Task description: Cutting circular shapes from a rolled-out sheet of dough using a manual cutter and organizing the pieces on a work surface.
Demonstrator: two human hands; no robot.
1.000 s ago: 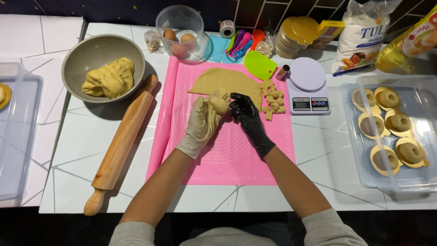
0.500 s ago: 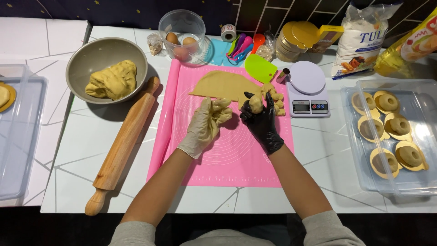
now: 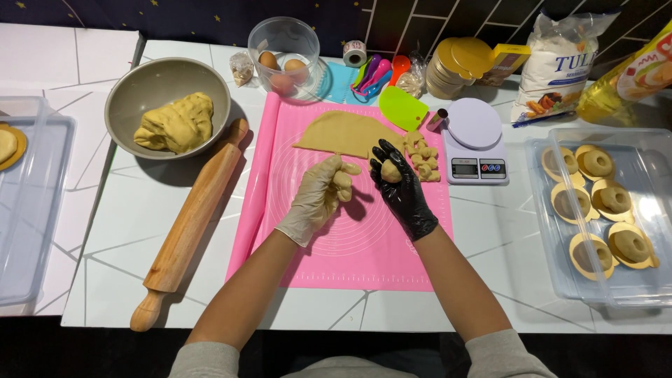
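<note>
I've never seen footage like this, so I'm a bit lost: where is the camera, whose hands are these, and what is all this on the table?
There is no machine here. The camera sits on a person's head and looks down at that person's own two hands. The left hand wears a pale glove and holds a small dough piece. The right hand wears a black glove and cups a dough ball. Below them lies a pink mat with a rolled dough sheet and cut dough chunks. Around it: a wooden rolling pin, a grey bowl of dough, a kitchen scale, and a clear tray of filled pastry cups.
</note>
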